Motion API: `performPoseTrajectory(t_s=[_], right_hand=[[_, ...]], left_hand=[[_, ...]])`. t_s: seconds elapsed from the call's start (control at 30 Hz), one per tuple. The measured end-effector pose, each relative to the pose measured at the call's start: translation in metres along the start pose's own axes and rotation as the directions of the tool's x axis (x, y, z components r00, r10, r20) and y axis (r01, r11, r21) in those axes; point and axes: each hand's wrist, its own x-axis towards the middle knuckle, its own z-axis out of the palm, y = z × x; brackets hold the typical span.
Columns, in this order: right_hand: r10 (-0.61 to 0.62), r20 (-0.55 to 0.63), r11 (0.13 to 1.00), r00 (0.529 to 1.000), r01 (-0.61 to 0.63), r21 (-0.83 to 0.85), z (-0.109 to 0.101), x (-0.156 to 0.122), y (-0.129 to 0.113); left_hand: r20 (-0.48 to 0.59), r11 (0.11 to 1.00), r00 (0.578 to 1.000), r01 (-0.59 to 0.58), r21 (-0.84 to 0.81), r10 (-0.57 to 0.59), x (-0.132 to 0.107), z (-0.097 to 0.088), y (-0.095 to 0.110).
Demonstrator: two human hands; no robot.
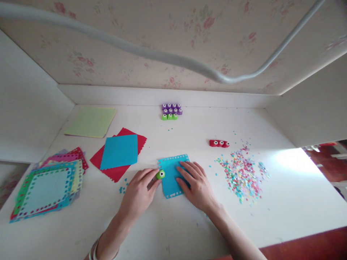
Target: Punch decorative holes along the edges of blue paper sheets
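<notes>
My left hand [139, 193] is closed round a small green paper punch [160, 174] at the left edge of a small blue paper square [171, 177]. That square has punched holes along its top and bottom edges. My right hand [195, 182] lies flat on the square with fingers spread, pressing it to the white table [173, 224]. A few blue paper bits [123, 187] lie just left of my left hand.
A stack of punched coloured papers [48, 187] sits at the left. Blue paper on red paper [119, 151] and a pale green sheet [90, 121] lie further back. Purple and green punches [170, 111], red punches [219, 143] and a confetti pile [241, 173] lie beyond.
</notes>
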Motion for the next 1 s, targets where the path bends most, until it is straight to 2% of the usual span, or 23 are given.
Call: performPoseTrajectory(t_s=[0.17,1.0], right_hand=[[-0.025,-0.004,0.999,1.000,0.025,-0.021,0.0066,-0.0014,0.0040],[-0.032,0.040,0.999,0.999,0.033,-0.030,0.0037,0.0010,0.0066]], left_hand=[[0.007,1.000,1.000,0.013,0.004,-0.013,0.0011,-0.0007,-0.0004],[0.057,1.000,0.998,0.004,0.004,-0.004,0.0057,-0.0023,0.0012]])
